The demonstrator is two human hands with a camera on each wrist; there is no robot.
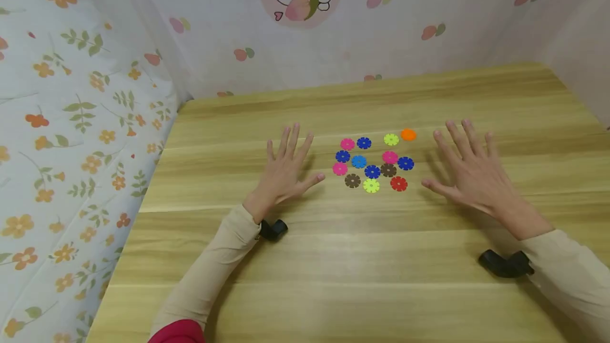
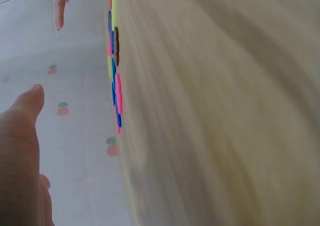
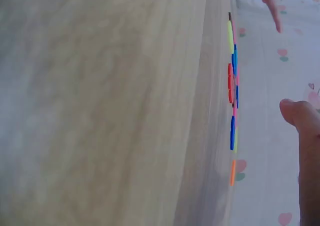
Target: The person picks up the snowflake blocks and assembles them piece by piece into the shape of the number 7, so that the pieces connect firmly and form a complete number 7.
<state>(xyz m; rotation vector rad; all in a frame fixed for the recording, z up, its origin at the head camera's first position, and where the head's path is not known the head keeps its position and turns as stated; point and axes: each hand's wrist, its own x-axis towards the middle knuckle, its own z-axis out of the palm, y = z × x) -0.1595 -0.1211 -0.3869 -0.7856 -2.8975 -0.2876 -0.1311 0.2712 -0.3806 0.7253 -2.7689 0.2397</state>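
Note:
Several flat, notched plastic discs lie loosely grouped on the wooden table, between my two hands. Among them are a red disc [image 1: 398, 183], an orange disc [image 1: 408, 135], a light blue disc [image 1: 359, 161], a pink disc [image 1: 347, 144], a brown disc [image 1: 352, 180] and a yellow-green disc [image 1: 371, 185]. Left of the group my left hand [image 1: 282, 176] is held palm down, fingers spread and holding nothing. On the other side my right hand [image 1: 476, 173] is spread the same way, its thumb pointing toward the red disc. Both wrist views show the discs edge-on, beyond the thumbs.
The wooden table [image 1: 305, 258] reaches back to a curtain [image 1: 381, 41] with fruit prints. A floral cloth [image 1: 86, 173] hangs along the left edge. Black wrist mounts stick out below the left sleeve [image 1: 214, 258] and the right sleeve [image 1: 567, 263].

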